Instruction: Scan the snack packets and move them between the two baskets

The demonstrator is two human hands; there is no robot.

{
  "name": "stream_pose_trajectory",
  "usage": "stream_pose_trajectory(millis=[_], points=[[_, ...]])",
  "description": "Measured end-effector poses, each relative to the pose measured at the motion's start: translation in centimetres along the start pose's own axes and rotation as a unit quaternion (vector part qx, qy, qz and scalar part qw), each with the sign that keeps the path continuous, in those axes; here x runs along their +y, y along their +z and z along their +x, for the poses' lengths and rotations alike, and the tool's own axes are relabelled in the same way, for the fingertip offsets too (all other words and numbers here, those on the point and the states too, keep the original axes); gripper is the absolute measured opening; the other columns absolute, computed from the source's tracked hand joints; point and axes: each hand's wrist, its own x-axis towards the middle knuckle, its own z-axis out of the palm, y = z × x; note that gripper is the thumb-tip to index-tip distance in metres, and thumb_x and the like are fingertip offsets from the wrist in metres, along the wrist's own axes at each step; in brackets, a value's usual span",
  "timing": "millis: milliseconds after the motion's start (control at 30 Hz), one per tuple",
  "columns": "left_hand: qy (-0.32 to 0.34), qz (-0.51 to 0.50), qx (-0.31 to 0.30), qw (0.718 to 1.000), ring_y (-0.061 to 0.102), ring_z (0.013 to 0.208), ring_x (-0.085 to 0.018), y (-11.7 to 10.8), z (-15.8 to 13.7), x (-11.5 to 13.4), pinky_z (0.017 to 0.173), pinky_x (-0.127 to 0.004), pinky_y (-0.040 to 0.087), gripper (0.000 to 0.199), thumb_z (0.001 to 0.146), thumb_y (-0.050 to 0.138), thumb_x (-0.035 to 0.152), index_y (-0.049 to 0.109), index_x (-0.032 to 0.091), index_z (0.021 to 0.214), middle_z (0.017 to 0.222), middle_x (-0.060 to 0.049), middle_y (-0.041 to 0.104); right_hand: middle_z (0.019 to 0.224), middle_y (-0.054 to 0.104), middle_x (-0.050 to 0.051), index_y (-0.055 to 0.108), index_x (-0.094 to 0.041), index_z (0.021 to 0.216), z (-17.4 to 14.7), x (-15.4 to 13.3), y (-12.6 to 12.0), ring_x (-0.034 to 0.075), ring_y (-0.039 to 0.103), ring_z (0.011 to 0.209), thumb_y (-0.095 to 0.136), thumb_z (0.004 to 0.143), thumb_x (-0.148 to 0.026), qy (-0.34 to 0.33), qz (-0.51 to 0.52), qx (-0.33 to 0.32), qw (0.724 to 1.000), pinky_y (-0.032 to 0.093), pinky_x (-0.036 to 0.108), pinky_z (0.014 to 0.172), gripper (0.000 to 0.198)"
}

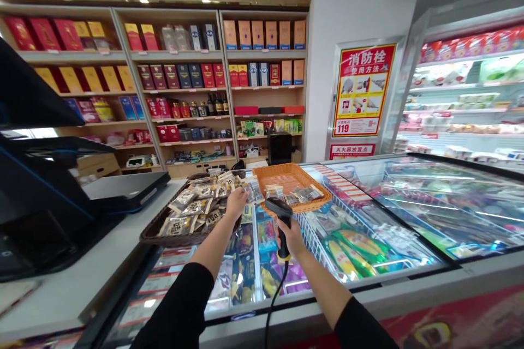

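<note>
Left hand (236,203) pinches a clear snack packet (255,192) between dark wicker basket (176,239) and orange basket (282,173). Right hand (292,237) grips barcode scanner (279,208) by handle, leaving its head free, probably for aiming. Baskets sit on chest freezer (403,293), likely within easy reach.

Covered grips, cropped edges, faint print
The left hand (237,203) covers part of a packet (255,192), the right hand (293,239) part of the scanner (280,209). The near edge cuts off the cable (271,308), the left edge a black machine (39,196). Far right, chilled shelves (462,112) blur; the red sign (363,91) has print too small to read.
</note>
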Motion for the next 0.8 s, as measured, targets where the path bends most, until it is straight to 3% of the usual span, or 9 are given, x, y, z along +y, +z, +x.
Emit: stream_pose_trajectory(millis=[433, 667, 800], points=[[0.012, 0.057, 0.002, 0.998, 0.054, 0.053, -0.013, 0.2, -0.5, 0.4, 0.053, -0.022, 0.041, 0.023, 0.075, 0.059, 0.04, 0.061, 0.016, 0.074, 0.056, 0.001, 0.056, 0.038, 0.046, -0.005, 0.052, -0.02, 0.06, -1.2, -1.8, 1.1, 0.012, 0.044, 0.031, 0.059, 0.078, -0.044, -0.042, -0.186, 0.001, 0.982, 0.034, 0.023, 0.034, 0.031], [-0.001, 0.048, 0.002, 0.999, 0.057, 0.054, -0.015, 0.3, -0.6, 0.4, 0.054, -0.024, 0.043, 0.025, 0.076, 0.06, 0.038, 0.066, 0.014, 0.082, 0.06, -0.001, 0.06, 0.041, 0.047, -0.005, 0.052, -0.019, 0.061, -1.1, -1.1, 0.7, 0.011, 0.043, 0.03, 0.059, 0.079, -0.046, -0.032, -0.158, 0.002, 0.987, 0.033, 0.023, 0.033, 0.032], [0.009, 0.044, 0.007, 0.999, 0.065, 0.065, -0.019, 0.2, -0.6, 0.6, 0.061, -0.027, 0.049, 0.025, 0.078, 0.058, 0.031, 0.07, 0.013, 0.092, 0.073, -0.006, 0.069, 0.045, 0.05, -0.005, 0.051, -0.019, 0.066, -0.8, -0.9, 0.6, 0.01, 0.043, 0.03, 0.064, 0.074, -0.049, -0.014, -0.053, 0.036, 0.998, 0.033, 0.022, 0.032, 0.033]])
